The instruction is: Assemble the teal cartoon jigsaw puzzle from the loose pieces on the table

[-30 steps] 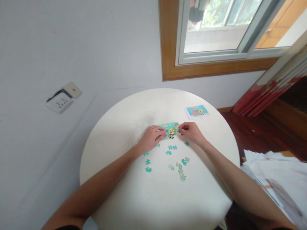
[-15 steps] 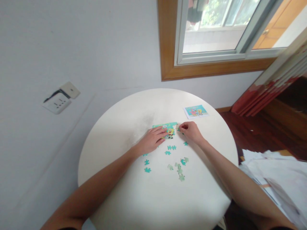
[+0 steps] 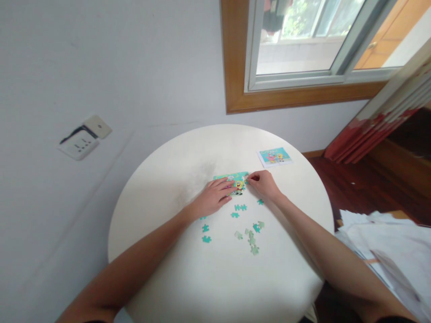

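A partly joined cartoon jigsaw [image 3: 235,179] lies near the middle of a round white table [image 3: 175,170]. My left hand [image 3: 212,197] rests flat on its left part, fingers stretched out over the pieces. My right hand [image 3: 264,185] is at the puzzle's right edge, fingers pinched together on a small puzzle piece [image 3: 248,180] pressed against that edge. Several loose teal pieces [image 3: 251,233] lie scattered on the table just in front of both hands.
A small picture card [image 3: 275,156] with the same cartoon lies at the table's far right. A wall socket [image 3: 81,142] is on the left wall. A wood-framed window [image 3: 303,54] is behind, a red curtain [image 3: 373,130] and white cloth [image 3: 387,242] at right.
My right hand has slid a little left, bringing its piece against the puzzle's right edge. My left hand has flattened and reached further over the puzzle.
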A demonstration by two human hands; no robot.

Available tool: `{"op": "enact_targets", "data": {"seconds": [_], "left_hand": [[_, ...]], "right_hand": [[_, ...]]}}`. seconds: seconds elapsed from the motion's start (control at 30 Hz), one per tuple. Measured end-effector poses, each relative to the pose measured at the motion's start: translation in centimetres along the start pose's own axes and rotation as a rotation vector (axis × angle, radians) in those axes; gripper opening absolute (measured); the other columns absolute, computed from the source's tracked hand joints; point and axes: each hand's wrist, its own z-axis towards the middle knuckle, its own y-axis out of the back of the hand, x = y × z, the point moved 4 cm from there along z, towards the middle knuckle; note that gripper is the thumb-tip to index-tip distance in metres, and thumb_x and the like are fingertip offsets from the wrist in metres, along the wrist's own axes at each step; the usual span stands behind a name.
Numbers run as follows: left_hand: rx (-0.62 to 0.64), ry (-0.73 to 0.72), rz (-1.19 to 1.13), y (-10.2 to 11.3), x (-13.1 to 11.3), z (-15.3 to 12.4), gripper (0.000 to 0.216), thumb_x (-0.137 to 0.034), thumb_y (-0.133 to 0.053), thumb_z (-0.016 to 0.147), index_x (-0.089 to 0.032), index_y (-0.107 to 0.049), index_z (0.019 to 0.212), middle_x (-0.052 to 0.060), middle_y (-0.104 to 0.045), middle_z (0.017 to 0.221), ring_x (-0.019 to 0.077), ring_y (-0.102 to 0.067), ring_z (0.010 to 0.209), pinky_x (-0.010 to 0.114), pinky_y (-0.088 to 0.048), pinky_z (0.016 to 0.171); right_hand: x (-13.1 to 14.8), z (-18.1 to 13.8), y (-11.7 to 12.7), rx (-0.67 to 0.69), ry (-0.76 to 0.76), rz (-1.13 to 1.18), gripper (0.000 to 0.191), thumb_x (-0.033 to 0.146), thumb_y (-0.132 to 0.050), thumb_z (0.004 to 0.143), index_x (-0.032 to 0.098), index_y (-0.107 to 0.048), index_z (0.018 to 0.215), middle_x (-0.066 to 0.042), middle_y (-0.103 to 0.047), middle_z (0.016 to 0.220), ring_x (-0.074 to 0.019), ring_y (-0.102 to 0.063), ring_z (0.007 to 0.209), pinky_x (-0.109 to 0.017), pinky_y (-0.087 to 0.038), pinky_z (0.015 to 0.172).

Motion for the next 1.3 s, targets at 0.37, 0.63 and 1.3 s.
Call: {"op": "enact_targets", "data": {"seconds": [0.37, 0.63, 1.3], "left_hand": [[-0.024, -0.006, -0.01, 0.0, 0.0, -0.1, 0.042, -0.038, -0.045, 0.102, -0.037, -0.048, 0.144, 0.0, -0.048, 0.151, 0.0245, -0.036, 0.143, 0.048, -0.029, 0.117], [-0.028, -0.003, -0.004, 0.1, -0.2, -0.1, 0.041, -0.037, -0.045, 0.102, -0.036, -0.049, 0.143, 0.001, -0.048, 0.15, 0.0246, -0.036, 0.142, 0.048, -0.03, 0.116], [-0.048, -0.003, -0.024, -0.1, -0.1, 0.0, 0.042, -0.037, -0.048, 0.1, -0.036, -0.05, 0.142, 0.002, -0.05, 0.148, 0.0246, -0.038, 0.14, 0.047, -0.031, 0.116]], "right_hand": [[0.6, 0.1, 0.2, -0.014, 0.021, 0.043, 0.013, 0.019, -0.062, 0.075, 0.016, -0.075, 0.074, -0.005, -0.074, 0.071, -0.0173, -0.064, 0.064, -0.026, -0.045, 0.062], [1.8, 0.0, -0.2, -0.041, 0.115, 0.17, 0.01, 0.02, -0.053, 0.078, 0.017, -0.062, 0.076, -0.002, -0.064, 0.069, -0.0149, -0.055, 0.063, -0.026, -0.041, 0.061], [1.2, -0.1, 0.1, 0.019, 0.053, 0.326, 0.006, 0.023, -0.054, 0.077, 0.018, -0.058, 0.075, -0.007, -0.071, 0.076, -0.0165, -0.064, 0.069, -0.026, -0.047, 0.065]]}}
